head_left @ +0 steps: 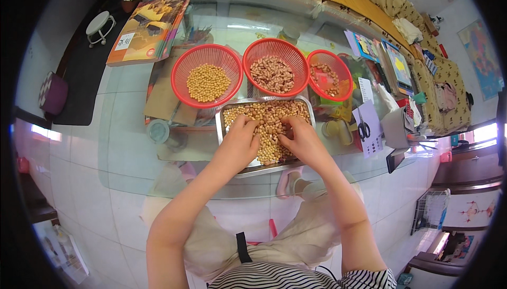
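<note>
A rectangular metal tray (270, 169) holds a mixed layer of yellow soybeans (268, 152) and larger pinkish peanuts or beans. Both of my hands are in it. My left hand (242, 137) has its fingers curled down into the left part of the mix, while my right hand (303, 139) is bent the same way on the right side. Whatever lies between the fingertips is too small to make out. Behind the tray stand three red plastic baskets: a left basket (179, 86) with soybeans, a middle basket (254, 51) with pink-streaked peanuts, and a smaller right basket (342, 73) with a few brownish beans.
The glass table (127, 146) carries stacked books (150, 27) at far left. Left of the tray is a glass jar (158, 130); at right are black-handled scissors (364, 129) on paper, a grey box (394, 129) and more books (396, 62). A patterned sofa stands behind.
</note>
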Tool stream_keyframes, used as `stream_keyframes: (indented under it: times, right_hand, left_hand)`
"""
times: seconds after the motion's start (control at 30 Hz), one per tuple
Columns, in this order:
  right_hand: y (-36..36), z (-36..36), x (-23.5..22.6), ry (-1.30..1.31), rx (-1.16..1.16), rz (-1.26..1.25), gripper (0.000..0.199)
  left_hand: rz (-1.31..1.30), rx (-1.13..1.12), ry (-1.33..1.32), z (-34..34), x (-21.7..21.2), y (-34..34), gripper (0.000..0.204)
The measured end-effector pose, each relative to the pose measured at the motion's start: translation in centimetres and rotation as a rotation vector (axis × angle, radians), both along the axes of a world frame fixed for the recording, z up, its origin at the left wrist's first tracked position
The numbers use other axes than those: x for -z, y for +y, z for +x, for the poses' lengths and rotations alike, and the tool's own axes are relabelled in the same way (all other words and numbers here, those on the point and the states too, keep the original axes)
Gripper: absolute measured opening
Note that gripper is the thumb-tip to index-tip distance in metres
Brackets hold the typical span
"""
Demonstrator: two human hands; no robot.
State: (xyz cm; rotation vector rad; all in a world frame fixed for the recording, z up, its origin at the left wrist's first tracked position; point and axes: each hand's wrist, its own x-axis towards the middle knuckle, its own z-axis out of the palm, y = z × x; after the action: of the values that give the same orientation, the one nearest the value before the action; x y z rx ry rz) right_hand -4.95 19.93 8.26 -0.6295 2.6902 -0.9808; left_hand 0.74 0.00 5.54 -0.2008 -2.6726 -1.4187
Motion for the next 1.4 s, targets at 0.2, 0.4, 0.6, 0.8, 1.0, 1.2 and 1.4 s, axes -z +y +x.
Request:
stream_keyframes:
  times: [0.2,0.4,0.6,0.8,1.0,1.2,1.4]
  right_hand:
    - [-1.6,0.2,-0.4,-0.125,0.025,-0.081,0.040]
    - [-2.1,-0.1,0.6,-0.298,0.052,-0.153,0.042]
    - [-2.5,-0.3,0.4,-0.433,0.085,-0.201,0.042]
    - [-2.8,0.5,-1.3,-0.159,0.028,-0.217,0.040]
    - [-4.0,1.9,-3.6,-0.066,-0.050,-0.233,0.033]
    - [-4.0,2.4,-4.3,-0.029,-0.112,-0.293,0.030]
    - [-3.5,1.7,-5.8,-0.015,-0.051,-0.294,0.024]
  left_hand:
    - [0.184,0.001,-0.161,0.2,-0.1,0.2,0.036]
    - [0.303,-0.007,-0.309,-0.3,0.3,0.1,0.041]
    - [0.947,-0.095,-0.673,-0.8,0.4,0.2,0.040]
    - [1.392,-0.108,-0.654,-0.7,0.0,0.4,0.033]
    - [1.632,-0.033,-0.749,-0.9,-0.4,0.7,0.026]
    - [1.676,-0.098,-0.784,-1.1,-0.7,1.1,0.030]
    - [1.737,-0.063,-0.796,-1.1,0.8,0.6,0.027]
